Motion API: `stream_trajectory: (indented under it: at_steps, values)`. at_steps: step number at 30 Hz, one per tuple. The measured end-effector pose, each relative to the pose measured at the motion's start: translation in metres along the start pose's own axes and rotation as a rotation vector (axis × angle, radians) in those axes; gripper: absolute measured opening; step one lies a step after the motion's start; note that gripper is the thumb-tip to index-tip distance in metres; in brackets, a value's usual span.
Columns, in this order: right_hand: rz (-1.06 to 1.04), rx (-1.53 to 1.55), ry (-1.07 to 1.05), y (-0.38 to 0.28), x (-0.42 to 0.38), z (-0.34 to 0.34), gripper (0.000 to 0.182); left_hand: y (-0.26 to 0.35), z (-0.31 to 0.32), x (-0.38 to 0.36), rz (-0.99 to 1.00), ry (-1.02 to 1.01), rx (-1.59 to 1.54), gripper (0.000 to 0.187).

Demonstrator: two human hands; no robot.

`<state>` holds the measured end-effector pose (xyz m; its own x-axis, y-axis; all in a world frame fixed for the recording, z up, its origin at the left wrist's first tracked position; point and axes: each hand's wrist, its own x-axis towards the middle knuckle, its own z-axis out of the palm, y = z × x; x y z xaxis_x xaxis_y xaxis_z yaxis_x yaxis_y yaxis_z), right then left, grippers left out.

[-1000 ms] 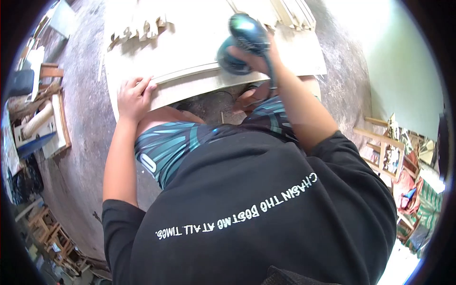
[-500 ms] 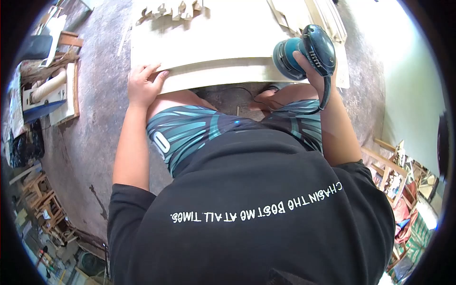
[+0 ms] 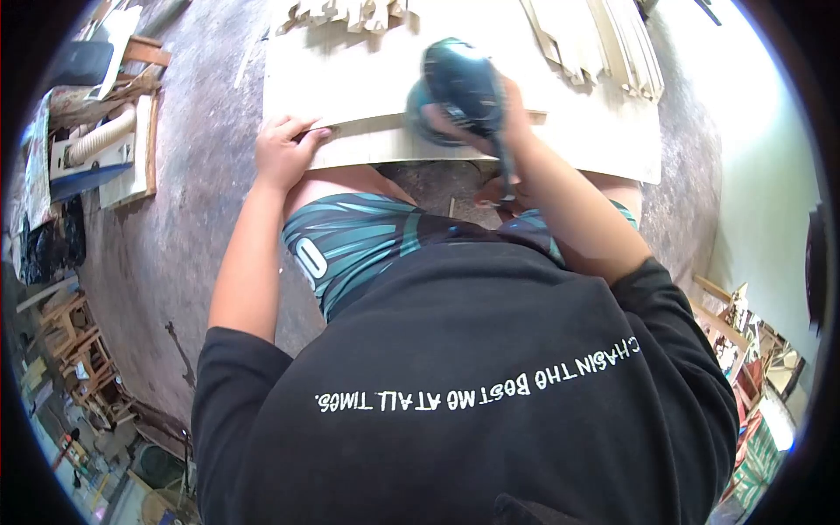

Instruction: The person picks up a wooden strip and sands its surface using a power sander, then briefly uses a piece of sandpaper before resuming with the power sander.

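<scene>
A teal and black power sander (image 3: pixel 459 87), blurred by motion, is in my right hand (image 3: pixel 503 118), whose fingers wrap round its body. The sander is over a thin wooden strip (image 3: pixel 367 121) that lies along the near edge of the pale board (image 3: pixel 350 153). My left hand (image 3: pixel 290 149) grips the left end of this strip, with the thumb at the front and the fingers over the board's left corner. The sander hides part of the strip; its right end shows beyond my right hand.
Small cut wood pieces (image 3: pixel 346 12) lie at the board's far left. Long thin wood pieces (image 3: pixel 604 44) lie at its far right. A box with a ribbed hose (image 3: pixel 103 140) stands on the left. Scrap wood (image 3: pixel 83 350) is piled at the lower left.
My right hand and the sander have moved left, from the strip's right end to its middle. The board and its pieces appear slightly further right in view. My left hand keeps its hold.
</scene>
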<state>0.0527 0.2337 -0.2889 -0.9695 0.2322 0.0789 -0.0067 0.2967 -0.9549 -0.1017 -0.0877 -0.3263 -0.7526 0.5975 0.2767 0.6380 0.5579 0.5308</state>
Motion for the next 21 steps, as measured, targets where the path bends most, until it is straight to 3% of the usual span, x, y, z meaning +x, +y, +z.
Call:
stream_trajectory:
  at_steps: [2, 5, 10, 11, 12, 15, 17, 21]
  values:
    - [-0.032, 0.081, -0.057, 0.009, 0.019, 0.034, 0.074, -0.001, 0.001, 0.002, -0.029, -0.027, 0.017, 0.025]
    - [-0.306, -0.099, 0.022, -0.011, 0.038, 0.061, 0.075, -0.005, 0.008, 0.005, -0.057, -0.021, -0.046, 0.025]
    - [-0.325, -0.12, 0.091, -0.017, 0.033, 0.052, 0.078, 0.005, 0.006, 0.009, -0.059, -0.04, -0.017, 0.025]
    - [-0.188, -0.12, 0.006, -0.011, 0.03, 0.044, 0.079, 0.005, 0.006, 0.009, -0.049, -0.03, -0.025, 0.025]
    - [-0.199, -0.132, 0.056, 0.001, 0.024, 0.035, 0.072, 0.005, 0.007, 0.009, -0.039, -0.02, -0.033, 0.026]
    - [0.114, 0.297, 0.061, 0.021, -0.003, -0.012, 0.046, 0.009, 0.008, 0.009, -0.008, 0.012, -0.043, 0.025]
    - [0.193, 0.297, 0.143, 0.014, -0.026, -0.051, 0.04, 0.006, 0.004, 0.008, 0.002, -0.001, -0.019, 0.024]
    - [0.078, -0.209, 0.481, 0.009, -0.071, -0.118, 0.049, 0.001, -0.002, 0.009, -0.109, -0.101, -0.145, 0.022]
